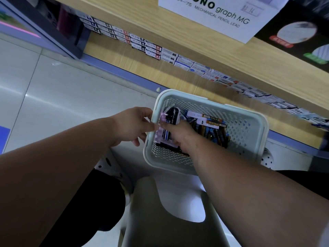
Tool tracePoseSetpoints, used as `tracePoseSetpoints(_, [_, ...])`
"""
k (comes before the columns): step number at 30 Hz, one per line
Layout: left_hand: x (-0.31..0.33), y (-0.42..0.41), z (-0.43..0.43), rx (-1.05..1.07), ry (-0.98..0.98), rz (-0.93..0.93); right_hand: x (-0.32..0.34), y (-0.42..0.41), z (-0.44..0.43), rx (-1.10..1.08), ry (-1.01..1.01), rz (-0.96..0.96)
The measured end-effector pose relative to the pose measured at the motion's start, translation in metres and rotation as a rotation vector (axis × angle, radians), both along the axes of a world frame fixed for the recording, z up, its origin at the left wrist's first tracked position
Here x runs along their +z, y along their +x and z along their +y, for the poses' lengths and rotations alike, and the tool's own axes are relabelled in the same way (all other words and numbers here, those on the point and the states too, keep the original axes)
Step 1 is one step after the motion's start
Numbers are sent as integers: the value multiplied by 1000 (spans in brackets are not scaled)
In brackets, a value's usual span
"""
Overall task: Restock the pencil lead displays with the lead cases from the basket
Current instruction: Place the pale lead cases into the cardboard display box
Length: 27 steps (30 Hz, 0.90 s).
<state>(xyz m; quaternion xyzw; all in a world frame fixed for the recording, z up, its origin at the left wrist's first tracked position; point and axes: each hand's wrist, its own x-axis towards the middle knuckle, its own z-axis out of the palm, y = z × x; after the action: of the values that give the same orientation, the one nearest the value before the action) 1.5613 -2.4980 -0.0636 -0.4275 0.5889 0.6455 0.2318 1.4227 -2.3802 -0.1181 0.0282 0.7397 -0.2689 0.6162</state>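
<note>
The lead cases [211, 122] lie loose in a pale perforated basket [249, 113], heaped from its middle toward the far wall. They are slim sticks in orange, blue and black, and their print is too small to read. At the basket's left edge a lilac ridged rack [160, 132] stands tilted, with black-and-white cases slotted in it.

The right hand [178, 136] reaches into the basket. Its thumb lies on the rack's cases and its fingers curl under them, mostly hidden, so it grips the rack from the inner side. The left hand [131, 127] is at the basket's left rim. Its thumb tip and forefinger pinch the rack's outer edge, and its other fingers curl loosely below.

The basket sits on a white stool [160, 211], whose seat has a cut-out hole near the front.

Beyond the basket runs a wooden shelf [178, 32]. Along its front edge, small white boxes [151, 49] are stacked about 3 high, some with red or blue tabs, their lettering blurred. A white sign [213, 15] at the shelf's top edge reads "MONO graph MG", "MECHANICAL PENCIL LEAD" and a line of Japanese, with handwritten figures that cannot be made out.

A grey tiled floor [44, 86] lies to the left.
</note>
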Motion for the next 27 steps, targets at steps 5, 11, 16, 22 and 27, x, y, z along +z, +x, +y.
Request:
tracePoseSetpoints(5, [1, -1, 1, -4, -5, 3, 1, 1, 1, 40, -5, 26])
tracePoseSetpoints(11, [7, -5, -5, -26, 57, -19, 28, -9, 4, 87, -164, 72])
tracePoseSetpoints(16, [20, -8, -12, -129, -199, -115, 75, -18, 16, 76, -220, 12])
tracePoseSetpoints(22, [78, -26, -12, -60, -459, -10, 139, -20, 25, 43, -306, -32])
tracePoseSetpoints(27, [156, -42, 12, 110, -25, 164, 201, -25, 30, 37, -450, -45])
